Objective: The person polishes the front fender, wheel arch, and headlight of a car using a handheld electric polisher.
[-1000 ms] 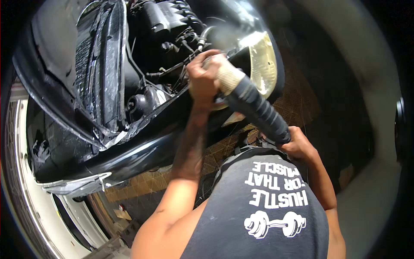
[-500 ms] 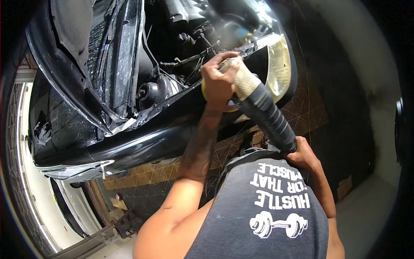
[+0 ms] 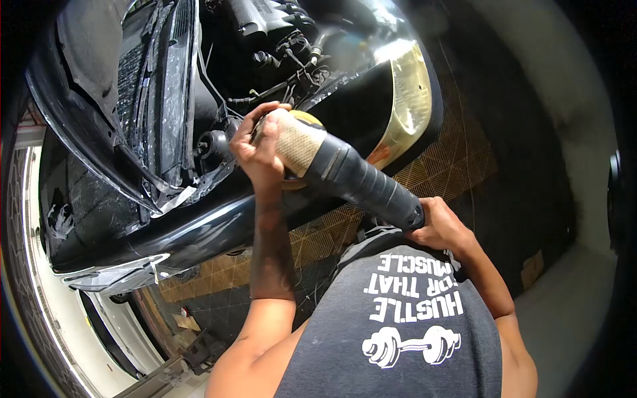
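While left hand (image 3: 260, 147) grips tape-wrapped polisher (image 3: 365, 182) by its head, right hand (image 3: 441, 224) its rear end | yellow pad (image 3: 307, 118) sits at black fender (image 3: 215, 224), rearward of headlight (image 3: 413, 99) | work apparently mid-pass; finish beneath pad hidden, remainder cannot be judged

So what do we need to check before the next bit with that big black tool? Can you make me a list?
1. Left hand on the front of the tool: ok, it grips by the pale cover.
2. Right hand on the back end: ok, it holds there.
3. Yellow pad flat on the black panel: cannot tell, the tool and left hand hide most of it.
4. Yellow pad away from the headlight: ok, black bodywork shows between them.
5. Engine parts covered: not ok, they show bare.
6. Switch off: cannot tell, no switch shows clearly.
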`<action>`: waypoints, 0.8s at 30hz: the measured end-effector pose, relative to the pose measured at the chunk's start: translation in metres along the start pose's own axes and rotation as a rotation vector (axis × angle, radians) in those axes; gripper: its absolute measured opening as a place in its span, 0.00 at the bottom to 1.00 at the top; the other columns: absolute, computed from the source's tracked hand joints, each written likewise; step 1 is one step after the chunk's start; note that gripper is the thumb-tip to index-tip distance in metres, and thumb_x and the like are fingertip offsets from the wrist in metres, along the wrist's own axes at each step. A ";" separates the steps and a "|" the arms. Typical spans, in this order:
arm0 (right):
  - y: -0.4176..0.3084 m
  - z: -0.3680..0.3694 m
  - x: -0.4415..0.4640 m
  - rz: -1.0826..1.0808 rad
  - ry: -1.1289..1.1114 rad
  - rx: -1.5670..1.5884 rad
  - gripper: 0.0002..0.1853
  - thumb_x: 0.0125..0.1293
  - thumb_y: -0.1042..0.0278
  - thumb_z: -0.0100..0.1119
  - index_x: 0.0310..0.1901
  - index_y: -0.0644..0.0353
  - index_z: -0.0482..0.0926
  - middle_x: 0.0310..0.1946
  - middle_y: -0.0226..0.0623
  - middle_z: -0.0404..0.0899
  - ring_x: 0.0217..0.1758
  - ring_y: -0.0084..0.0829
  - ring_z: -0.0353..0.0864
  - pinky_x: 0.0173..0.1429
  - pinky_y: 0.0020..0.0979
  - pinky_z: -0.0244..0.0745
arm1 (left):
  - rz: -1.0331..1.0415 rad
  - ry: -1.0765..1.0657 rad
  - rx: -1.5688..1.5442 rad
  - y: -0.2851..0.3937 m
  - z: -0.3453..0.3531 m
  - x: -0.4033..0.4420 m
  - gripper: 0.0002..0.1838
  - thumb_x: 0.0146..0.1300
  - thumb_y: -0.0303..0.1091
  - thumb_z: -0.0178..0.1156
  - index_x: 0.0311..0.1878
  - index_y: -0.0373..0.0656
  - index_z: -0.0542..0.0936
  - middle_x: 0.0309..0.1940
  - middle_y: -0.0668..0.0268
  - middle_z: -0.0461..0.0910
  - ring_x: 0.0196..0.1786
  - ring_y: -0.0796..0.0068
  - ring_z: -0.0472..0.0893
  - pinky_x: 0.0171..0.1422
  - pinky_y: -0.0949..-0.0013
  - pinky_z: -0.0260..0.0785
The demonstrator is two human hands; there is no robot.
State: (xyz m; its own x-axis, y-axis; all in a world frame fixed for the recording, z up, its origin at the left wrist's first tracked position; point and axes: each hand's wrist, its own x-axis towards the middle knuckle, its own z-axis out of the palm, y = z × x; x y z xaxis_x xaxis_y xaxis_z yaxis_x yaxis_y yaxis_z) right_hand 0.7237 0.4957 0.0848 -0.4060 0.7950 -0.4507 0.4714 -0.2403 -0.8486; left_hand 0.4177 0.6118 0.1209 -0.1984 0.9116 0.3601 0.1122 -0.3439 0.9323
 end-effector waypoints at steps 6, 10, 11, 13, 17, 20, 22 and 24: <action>0.045 -0.039 0.000 0.057 0.044 0.022 0.16 0.51 0.71 0.70 0.40 0.72 0.82 0.30 0.36 0.85 0.34 0.21 0.78 0.43 0.32 0.78 | -0.106 -0.075 -0.072 -0.022 0.080 0.024 0.11 0.60 0.31 0.62 0.40 0.33 0.86 0.39 0.56 0.88 0.41 0.69 0.85 0.52 0.68 0.77; 0.075 -0.063 -0.008 -0.011 0.067 0.121 0.28 0.64 0.44 0.64 0.41 0.69 0.78 0.31 0.33 0.79 0.35 0.24 0.75 0.42 0.30 0.74 | 0.180 -0.147 0.203 -0.065 0.131 0.040 0.13 0.62 0.31 0.62 0.43 0.32 0.86 0.37 0.58 0.88 0.39 0.73 0.86 0.47 0.69 0.78; 0.090 -0.065 -0.011 -0.104 0.142 0.149 0.32 0.68 0.37 0.58 0.38 0.68 0.76 0.30 0.32 0.78 0.35 0.25 0.74 0.40 0.30 0.72 | 0.041 -0.162 0.090 -0.051 0.143 0.040 0.11 0.62 0.30 0.62 0.42 0.32 0.86 0.36 0.58 0.88 0.37 0.73 0.86 0.46 0.69 0.77; 0.110 -0.069 -0.011 -0.065 0.079 0.116 0.40 0.75 0.26 0.40 0.35 0.66 0.74 0.27 0.32 0.71 0.32 0.25 0.67 0.36 0.34 0.66 | -0.063 -0.173 0.074 -0.046 0.146 0.032 0.09 0.62 0.27 0.62 0.41 0.32 0.86 0.36 0.57 0.88 0.37 0.72 0.87 0.47 0.69 0.78; 0.102 -0.055 -0.009 -0.180 0.072 0.022 0.41 0.78 0.29 0.30 0.33 0.66 0.73 0.23 0.31 0.69 0.27 0.26 0.64 0.32 0.34 0.64 | -0.025 -0.128 0.017 -0.033 0.118 0.020 0.12 0.62 0.27 0.59 0.45 0.30 0.85 0.40 0.57 0.89 0.42 0.69 0.88 0.52 0.68 0.79; 0.077 -0.041 -0.005 -0.109 -0.035 0.069 0.32 0.81 0.40 0.39 0.35 0.66 0.74 0.23 0.35 0.72 0.27 0.28 0.70 0.34 0.35 0.69 | -0.075 -0.095 0.000 -0.015 0.078 0.005 0.15 0.63 0.29 0.58 0.46 0.28 0.84 0.41 0.53 0.88 0.44 0.66 0.87 0.54 0.66 0.79; 0.062 -0.039 0.001 -0.103 -0.139 0.038 0.25 0.80 0.49 0.45 0.41 0.67 0.75 0.26 0.43 0.77 0.28 0.37 0.77 0.39 0.39 0.73 | -0.005 -0.052 0.076 -0.006 0.053 0.003 0.16 0.64 0.30 0.56 0.47 0.28 0.84 0.42 0.50 0.87 0.44 0.63 0.87 0.55 0.65 0.79; 0.048 -0.032 0.010 -0.268 -0.132 0.039 0.27 0.81 0.46 0.42 0.42 0.67 0.76 0.26 0.48 0.78 0.30 0.46 0.80 0.41 0.44 0.74 | -0.011 0.011 0.016 -0.004 0.027 -0.006 0.16 0.65 0.30 0.55 0.48 0.28 0.83 0.44 0.48 0.86 0.43 0.62 0.86 0.55 0.64 0.79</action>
State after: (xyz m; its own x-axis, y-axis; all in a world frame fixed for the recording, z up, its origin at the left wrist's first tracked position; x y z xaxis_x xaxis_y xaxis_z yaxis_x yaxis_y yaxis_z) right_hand 0.7676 0.5101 0.0483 -0.6113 0.7545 -0.2389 0.3042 -0.0547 -0.9510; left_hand 0.4443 0.6141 0.1140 -0.2104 0.9128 0.3501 0.1259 -0.3298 0.9356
